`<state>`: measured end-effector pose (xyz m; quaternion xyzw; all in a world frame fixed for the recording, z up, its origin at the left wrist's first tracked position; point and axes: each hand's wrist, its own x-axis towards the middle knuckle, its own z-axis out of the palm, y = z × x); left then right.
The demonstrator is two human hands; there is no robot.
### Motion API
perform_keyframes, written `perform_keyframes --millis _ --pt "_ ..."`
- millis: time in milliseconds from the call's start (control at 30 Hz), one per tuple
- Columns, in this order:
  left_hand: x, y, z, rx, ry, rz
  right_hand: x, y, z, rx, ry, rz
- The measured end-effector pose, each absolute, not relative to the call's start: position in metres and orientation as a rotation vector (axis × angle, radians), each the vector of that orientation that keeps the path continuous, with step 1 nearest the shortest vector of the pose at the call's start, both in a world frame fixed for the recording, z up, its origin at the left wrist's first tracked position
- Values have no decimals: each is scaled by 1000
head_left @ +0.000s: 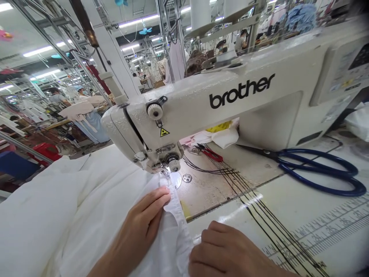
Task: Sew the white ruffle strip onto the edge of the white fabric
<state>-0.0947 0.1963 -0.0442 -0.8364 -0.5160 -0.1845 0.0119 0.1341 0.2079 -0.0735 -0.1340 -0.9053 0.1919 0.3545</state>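
White fabric (109,196) spreads over the left of the sewing machine table. Its narrow gathered edge strip (179,219) runs up to the presser foot (165,174) of a Brother sewing machine (198,104). Just in front of the foot, my left hand (141,219) lies on the fabric, fingers stretched out and pressing it down. Closer to me, my right hand (221,250) is closed with bent fingers on the near part of the strip; its fingertips are hidden. The machine's lamp lights the cloth around the needle area.
Large blue-handled scissors (317,165) lie at the right, and red thread snips (211,153) rest behind the needle plate. Black cords (259,207) cross the table beside a printed ruler scale (331,227). White cloth pieces (226,137) lie under the machine arm. Other people work in the background.
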Motion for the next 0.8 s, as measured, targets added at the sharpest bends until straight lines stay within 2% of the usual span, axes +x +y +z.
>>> perform_keyframes --millis 133,333,433,567,800 --pt "-105 206 -44 -2621 -1630 -547 124 223 -77 -392 -2503 517" --pt "-118 225 -41 -2705 -1541 -489 127 232 -48 -527 -2614 685" --pt "-107 218 -39 -2638 -1534 -445 133 227 -40 -570 -2571 590" --pt "-89 197 -43 -2478 -1636 -564 137 226 -39 -510 -2612 468" --pt "-107 192 -47 -2674 -1543 -571 142 225 -42 -410 -2601 325"
